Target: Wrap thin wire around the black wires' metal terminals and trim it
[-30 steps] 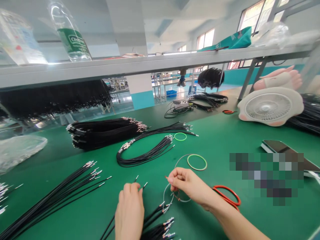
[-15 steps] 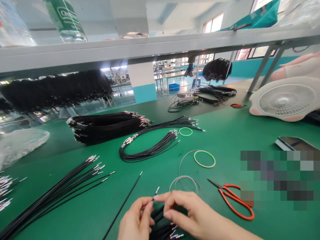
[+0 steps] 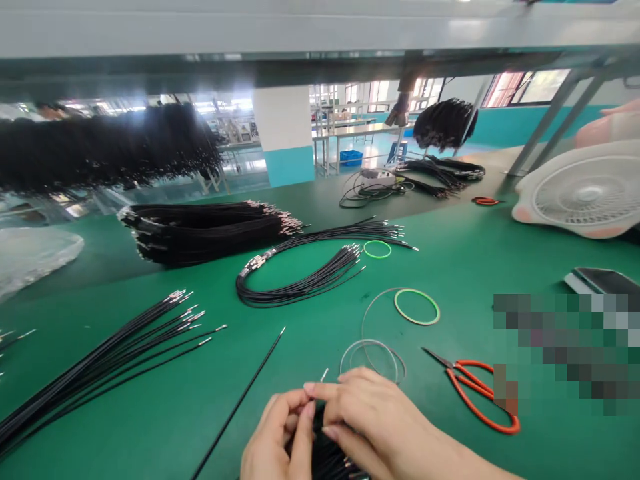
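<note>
My left hand (image 3: pixel 283 433) is closed, pinching a thin black cable between thumb and forefinger. The cable's silvery metal tip (image 3: pixel 324 375) pokes up beyond my fingers; the rest is mostly hidden. My right hand (image 3: pixel 373 417) reaches in from the right, its forefinger stretched against the left fingertips and its thumb held apart below. Nothing shows clearly in its grasp. Under both hands lies a bunch of black cables (image 3: pixel 333 460), partly covered. To the left, a single black cable (image 3: pixel 245 397) lies slantwise on the green table mat (image 3: pixel 165 427).
Red-handled scissors (image 3: pixel 480 393) lie right of my hands. Beyond are clear wire loops (image 3: pixel 375 347), green rings (image 3: pixel 417 307), a curved cable bundle (image 3: pixel 280 293) and a thick stack (image 3: pixel 210 233). More cables (image 3: pixel 115 360) lie left. A white fan (image 3: pixel 590 190) stands right, under an overhead shelf (image 3: pixel 320 30).
The view has tipped downward, so the shelf fills more of the top. My hands stay together, with the right forefinger now further over the left fingertips and hiding more of the cable.
</note>
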Motion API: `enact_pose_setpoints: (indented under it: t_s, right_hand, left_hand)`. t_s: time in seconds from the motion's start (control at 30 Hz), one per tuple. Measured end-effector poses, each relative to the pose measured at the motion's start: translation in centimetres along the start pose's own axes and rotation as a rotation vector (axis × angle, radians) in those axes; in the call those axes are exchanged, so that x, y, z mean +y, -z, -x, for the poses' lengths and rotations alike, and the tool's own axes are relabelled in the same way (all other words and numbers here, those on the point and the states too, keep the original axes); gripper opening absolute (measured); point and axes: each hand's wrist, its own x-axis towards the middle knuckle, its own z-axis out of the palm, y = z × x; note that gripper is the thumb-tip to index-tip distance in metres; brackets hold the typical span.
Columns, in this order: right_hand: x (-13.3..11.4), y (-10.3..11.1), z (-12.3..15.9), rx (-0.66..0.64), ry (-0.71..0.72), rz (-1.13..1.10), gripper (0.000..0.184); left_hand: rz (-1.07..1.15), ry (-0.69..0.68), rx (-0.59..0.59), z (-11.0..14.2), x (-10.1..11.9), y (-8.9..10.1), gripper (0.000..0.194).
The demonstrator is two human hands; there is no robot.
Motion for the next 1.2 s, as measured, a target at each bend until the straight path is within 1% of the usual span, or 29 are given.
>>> enact_pose_setpoints:
  t_s: [0.07,0.17,0.23,0.27,0.33,0.37,0.4,0.43,0.57,0.63,0.7,0.8,0.87,0.93,1.03,1.1,1.2]
  right_hand:
    - [-0.1,-0.1,0.0,-0.009,-0.032,0.009,0.014]
    - [0.1,-0.1,0.3,0.087,-0.137,0.021,0.011]
    - [0.2,0.0,0.4,0.147,-0.16,0.03,0.01]
    - [0.2,0.0,0.5,0.139,-0.142,0.027,0.009]
    - [0.2,-0.1,0.6,0.052,-0.081,0.015,0.009]
    - [0.1,-0.2,0.6,0.008,-0.064,0.007,0.01]
    - [0.1,-0.3,0.6,-0.009,-0.069,-0.009,0.011]
    - [0.0,-0.4,0.6,0.012,-0.101,-0.035,0.011]
    - [-0.2,-0.8,0.6,0.24,-0.362,-0.257,0.008]
    - [-0.4,-1.0,0.6,0.288,-0.472,-0.393,0.012]
    - [-0.5,-1.3,0.6,0.311,-0.536,-0.503,0.016]
    - [-0.4,-1.5,0.5,0.385,-0.569,-0.567,0.018]
    - [-0.2,-1.6,0.5,0.42,-0.573,-0.583,0.019]
    - [-0.2,-1.5,0.4,0.42,-0.578,-0.612,0.02]
    - [-0.3,-1.5,0.4,0.413,-0.582,-0.661,0.021]
    - [-0.5,-1.5,0.4,0.413,-0.584,-0.692,0.02]
    - [-0.6,-1.7,0.5,0.393,-0.601,-0.717,0.02]
  left_hand:
    - [-0.04,-0.085,0.006,0.2,0.3,-0.1,0.032]
    - [-0.109,-0.169,0.036,0.4,0.5,-0.1,0.025]
    - [-0.148,-0.2,0.064,0.6,0.5,-0.2,0.022]
    - [-0.161,-0.213,0.075,0.6,0.4,-0.2,0.021]
    - [-0.169,-0.228,0.082,0.7,0.5,-0.2,0.019]
    - [-0.166,-0.225,0.08,0.7,0.5,-0.2,0.018]
    - [-0.163,-0.213,0.079,0.7,0.6,-0.2,0.018]
    - [-0.161,-0.195,0.079,0.7,0.7,-0.3,0.018]
    - [-0.161,-0.137,0.08,0.7,1.3,-0.4,0.019]
    - [-0.159,-0.17,0.055,0.7,1.4,-0.5,0.02]
    - [-0.152,-0.244,0.016,0.6,1.3,-0.6,0.021]
    - [-0.165,-0.329,-0.038,0.6,1.1,-0.7,0.025]
    - [-0.205,-0.326,-0.041,0.6,1.1,-0.8,0.025]
    - [-0.233,-0.302,-0.016,0.5,1.3,-0.9,0.022]
    - [-0.203,-0.269,0.016,0.4,1.7,-1.2,0.017]
    - [-0.155,-0.261,0.014,0.3,1.8,-1.2,0.016]
    - [-0.098,-0.272,-0.008,0.3,1.6,-1.1,0.019]
